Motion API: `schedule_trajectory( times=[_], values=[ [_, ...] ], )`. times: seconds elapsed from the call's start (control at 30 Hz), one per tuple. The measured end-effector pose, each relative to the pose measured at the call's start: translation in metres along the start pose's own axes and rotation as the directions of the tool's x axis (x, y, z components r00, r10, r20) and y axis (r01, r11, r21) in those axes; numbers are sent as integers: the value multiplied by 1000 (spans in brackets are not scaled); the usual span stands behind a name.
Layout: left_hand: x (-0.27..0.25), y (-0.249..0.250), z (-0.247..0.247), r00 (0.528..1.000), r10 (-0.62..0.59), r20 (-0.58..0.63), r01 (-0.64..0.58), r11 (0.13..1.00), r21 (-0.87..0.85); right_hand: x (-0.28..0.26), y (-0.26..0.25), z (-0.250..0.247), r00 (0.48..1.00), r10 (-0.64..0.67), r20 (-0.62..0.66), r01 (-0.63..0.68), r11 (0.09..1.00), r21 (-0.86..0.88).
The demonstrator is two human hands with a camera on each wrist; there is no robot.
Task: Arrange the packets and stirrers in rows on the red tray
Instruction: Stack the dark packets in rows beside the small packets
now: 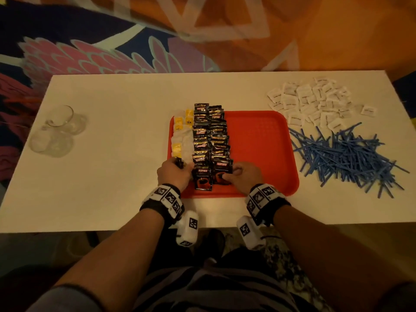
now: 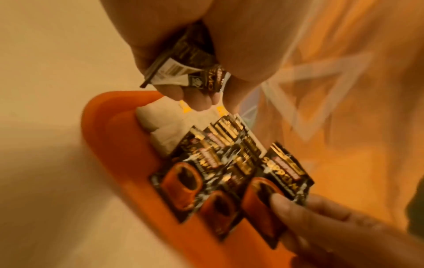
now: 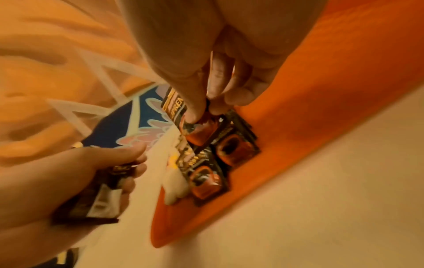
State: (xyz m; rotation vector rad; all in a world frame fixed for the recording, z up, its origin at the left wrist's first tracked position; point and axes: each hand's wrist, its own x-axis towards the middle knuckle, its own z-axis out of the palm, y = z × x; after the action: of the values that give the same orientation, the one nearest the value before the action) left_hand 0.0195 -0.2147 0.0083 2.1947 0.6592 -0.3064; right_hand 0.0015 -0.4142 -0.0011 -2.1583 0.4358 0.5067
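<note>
Red tray [image 1: 258, 140] sits mid-table on the white table [image 1: 112, 131]. Its left part holds rows running front to back: white and yellow tea packets [image 1: 181, 136] along the left edge, then two overlapping rows of black coffee packets [image 1: 210, 136].

Left hand [image 1: 174, 174] at the tray's near-left corner, fingers curled round a small stack of black packets [image 2: 181, 67]; the left wrist view shows them clamped between thumb and fingers, barcode side out.

Right hand [image 1: 242, 176] on the tray just right of the coffee rows. Thumb and fingertips [image 3: 195, 112] pinch the near end of the front packet [image 1: 222, 171] in the right-hand coffee row; whether that packet lies flat or is lifted, cannot tell.

Hands are apart, one at each side of the coffee rows.

Off the tray, to the right: a loose pile of white packets [image 1: 313, 100] at the far side, a heap of blue stirrers [image 1: 344, 156] nearer. Clear glasses [image 1: 58, 129] stand at the table's left.
</note>
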Motion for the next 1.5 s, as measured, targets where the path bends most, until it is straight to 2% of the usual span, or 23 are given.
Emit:
schedule_trajectory(
  times=[0.1,0.2,0.57,1.0,1.5],
  values=[
    [-2,-5,8,999,14,39,-18,993,115,2,17,3,997,69,19,-67,992,-104],
    [-3,-7,17,999,37,36,-42,989,144,6,23,11,994,103,28,-97,984,-151],
    [-1,-5,42,973,228,27,-228,945,233,18,19,32,992,109,-57,-105,993,56],
    [3,-8,46,970,241,10,-239,953,187,27,19,34,994,43,-105,-38,998,47],
    [1,-10,47,976,218,-11,-212,958,194,27,24,28,994,44,-98,-40,998,39]
  ],
)
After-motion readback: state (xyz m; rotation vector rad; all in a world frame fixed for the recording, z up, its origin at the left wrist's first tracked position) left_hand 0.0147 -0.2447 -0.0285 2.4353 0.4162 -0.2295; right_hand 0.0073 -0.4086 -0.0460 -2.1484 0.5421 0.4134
